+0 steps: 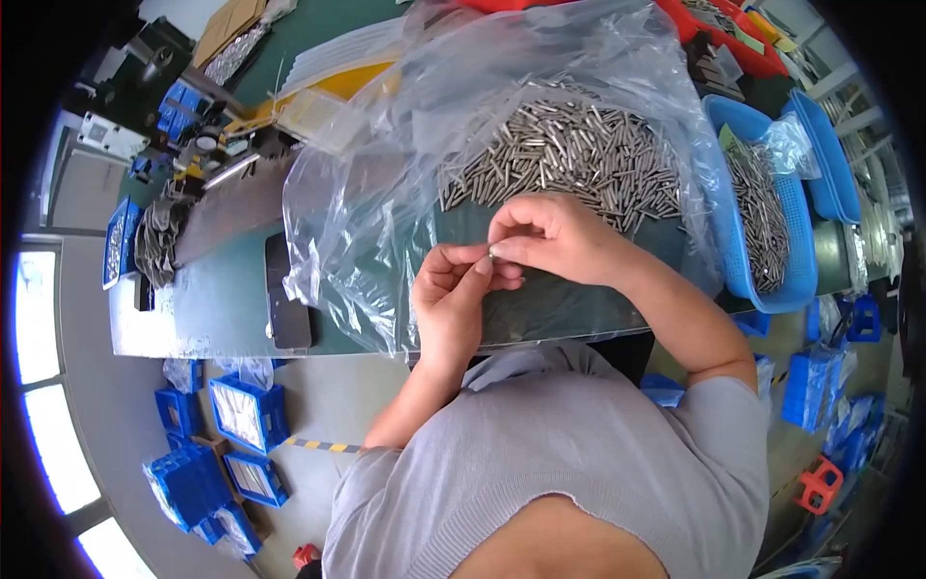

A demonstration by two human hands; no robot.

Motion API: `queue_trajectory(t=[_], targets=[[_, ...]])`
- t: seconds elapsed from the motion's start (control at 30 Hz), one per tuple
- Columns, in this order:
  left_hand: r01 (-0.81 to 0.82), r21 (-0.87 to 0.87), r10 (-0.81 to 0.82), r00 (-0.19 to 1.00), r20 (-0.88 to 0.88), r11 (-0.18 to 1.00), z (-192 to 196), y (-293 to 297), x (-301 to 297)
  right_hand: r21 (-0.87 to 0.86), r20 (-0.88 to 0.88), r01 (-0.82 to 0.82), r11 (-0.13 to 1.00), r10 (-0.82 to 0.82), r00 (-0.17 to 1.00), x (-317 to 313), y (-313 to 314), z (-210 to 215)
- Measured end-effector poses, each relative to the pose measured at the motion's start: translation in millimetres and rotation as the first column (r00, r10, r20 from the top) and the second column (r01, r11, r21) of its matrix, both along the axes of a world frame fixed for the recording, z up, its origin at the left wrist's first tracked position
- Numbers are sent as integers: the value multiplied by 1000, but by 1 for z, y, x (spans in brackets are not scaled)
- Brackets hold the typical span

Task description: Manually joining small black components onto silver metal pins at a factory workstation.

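My left hand [453,294] and my right hand [552,239] meet over the near part of a clear plastic sheet [362,217]. Between their fingertips is a tiny, pale, shiny piece [492,255], mostly covered by the fingers, so its kind cannot be made out. Both hands are closed in a pinch around it. Just beyond them, a wide heap of small metal pins [569,145] lies spread on the plastic.
To the right, a blue plastic basket [796,241] holds more metal pins, with another blue basket [830,164] beside it. A dark phone [287,304] lies at the left near the table edge [212,349]. Equipment [183,125] stands at the far left; red trays [752,48] sit far right.
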State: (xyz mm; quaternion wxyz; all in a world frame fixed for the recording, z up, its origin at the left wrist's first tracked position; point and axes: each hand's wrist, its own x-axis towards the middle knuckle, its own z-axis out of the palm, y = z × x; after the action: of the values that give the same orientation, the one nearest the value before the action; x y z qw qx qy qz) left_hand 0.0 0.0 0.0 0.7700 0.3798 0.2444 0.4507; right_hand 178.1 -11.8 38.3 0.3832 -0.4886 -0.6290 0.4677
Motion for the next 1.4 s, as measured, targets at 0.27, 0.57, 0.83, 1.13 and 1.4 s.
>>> queue_trajectory(t=[0.27,0.57,0.83,1.13,1.4], targets=[[-74,55,74,997,-10,996,1,1,-2,399,224,43,916,-143,964,-5,-4,3],[-47,44,46,998,33,998,2,-1,-3,680,256,530,506,-842,475,78,-94,83],[-64,44,64,998,3,997,4,0,-4,853,473,274,444,-880,-48,146,-118,80],[-8,33,8,1000,26,999,1,8,1,452,542,74,889,-339,769,48,-61,44],[22,-16,-21,999,49,1000,5,5,-6,316,772,-129,940,-175,610,14,-39,2]])
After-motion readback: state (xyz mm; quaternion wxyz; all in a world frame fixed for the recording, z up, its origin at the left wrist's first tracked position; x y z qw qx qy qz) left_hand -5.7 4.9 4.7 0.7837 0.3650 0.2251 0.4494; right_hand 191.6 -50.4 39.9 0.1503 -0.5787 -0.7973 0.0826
